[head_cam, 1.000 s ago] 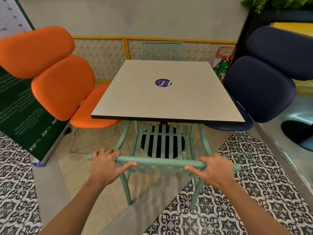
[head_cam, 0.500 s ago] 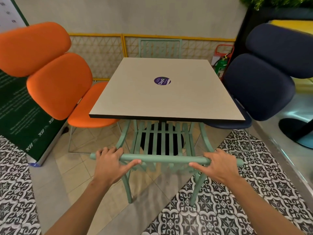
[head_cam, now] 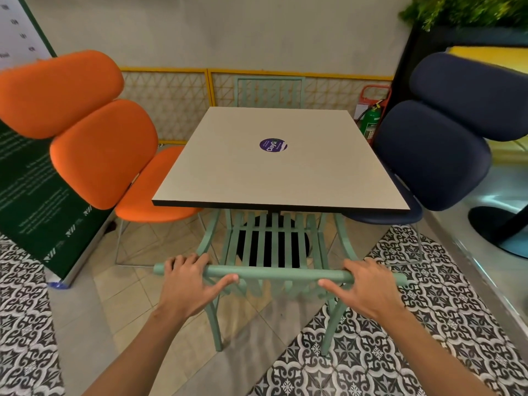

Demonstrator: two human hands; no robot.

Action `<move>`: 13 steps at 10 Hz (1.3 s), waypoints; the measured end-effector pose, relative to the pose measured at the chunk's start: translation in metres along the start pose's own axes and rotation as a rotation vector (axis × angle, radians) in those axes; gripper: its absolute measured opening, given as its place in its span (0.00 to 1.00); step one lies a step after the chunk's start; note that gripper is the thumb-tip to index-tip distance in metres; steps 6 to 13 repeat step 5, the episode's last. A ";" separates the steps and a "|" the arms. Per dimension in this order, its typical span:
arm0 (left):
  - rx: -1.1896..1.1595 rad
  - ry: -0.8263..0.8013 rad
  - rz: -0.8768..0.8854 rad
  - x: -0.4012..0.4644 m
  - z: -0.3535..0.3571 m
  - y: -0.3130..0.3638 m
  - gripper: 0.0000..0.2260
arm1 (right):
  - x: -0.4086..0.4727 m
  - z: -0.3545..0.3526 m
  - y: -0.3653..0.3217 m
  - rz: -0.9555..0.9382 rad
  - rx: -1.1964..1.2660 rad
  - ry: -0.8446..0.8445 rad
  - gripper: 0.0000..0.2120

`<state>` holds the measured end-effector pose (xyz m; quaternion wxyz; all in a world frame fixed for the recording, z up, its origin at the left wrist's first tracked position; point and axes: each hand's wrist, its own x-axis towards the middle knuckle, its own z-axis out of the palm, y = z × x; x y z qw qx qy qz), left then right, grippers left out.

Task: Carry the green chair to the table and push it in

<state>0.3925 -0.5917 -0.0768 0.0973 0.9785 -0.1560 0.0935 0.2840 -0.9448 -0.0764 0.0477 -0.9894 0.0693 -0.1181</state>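
The green chair (head_cam: 274, 274) is a pale green slatted chair standing on the floor right in front of me, its seat partly under the near edge of the square beige table (head_cam: 285, 178). My left hand (head_cam: 188, 284) grips the left end of the chair's round top rail, fingers over it and thumb below. My right hand (head_cam: 368, 287) grips the right end the same way. The front of the seat and the front legs are hidden under the tabletop.
An orange padded chair (head_cam: 100, 150) stands at the table's left and a navy padded chair (head_cam: 434, 150) at its right. Another green chair (head_cam: 268, 91) sits at the far side. A green banner stand (head_cam: 34, 195) leans at left; a fire extinguisher (head_cam: 371, 121) stands by the wall.
The chair has slid a little further under the table, with both hands still on its top rail. The view has moved slightly forward with it.
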 end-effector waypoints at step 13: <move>-0.311 0.300 0.154 0.094 -0.248 0.100 0.24 | 0.096 -0.240 -0.094 -0.026 0.354 0.225 0.36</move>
